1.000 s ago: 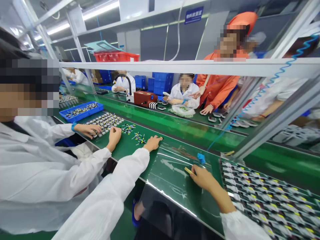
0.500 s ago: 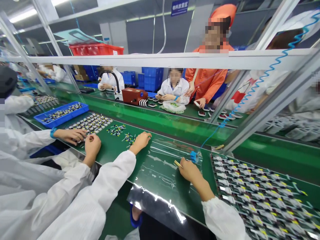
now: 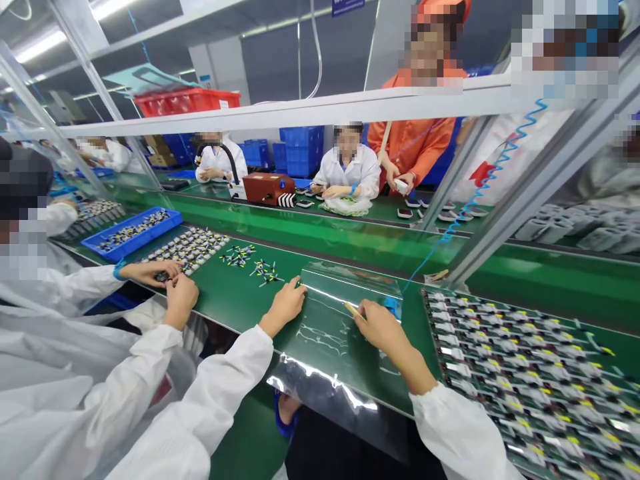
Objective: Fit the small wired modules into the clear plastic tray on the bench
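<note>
My left hand (image 3: 286,308) is closed at the left edge of a clear plastic sheet (image 3: 320,363), fingertips pinched on a small dark part (image 3: 300,283) that shows a bit of yellow and is mostly hidden. In my right hand (image 3: 380,327) is a thin pale-yellow stick (image 3: 353,310), its tip pointing up and left over the sheet. The sheet lies on the green bench top and hangs past the front edge. Left of the sheet lies a loose cluster of small black, white and yellow parts (image 3: 265,270), with another pile (image 3: 237,255) beyond it.
Rows of white, black and yellow assemblies (image 3: 520,367) cover the right side. A blue clip (image 3: 393,307) with a coiled cord sits by the sheet. To the left, a co-worker's hands (image 3: 181,300) work near a blue tray (image 3: 133,233). A metal frame (image 3: 475,220) stands behind.
My left hand has drawn back from near the loose parts to the sheet's left edge, now with a small part at its fingertips. My right hand has shifted slightly up, still with the stick.
</note>
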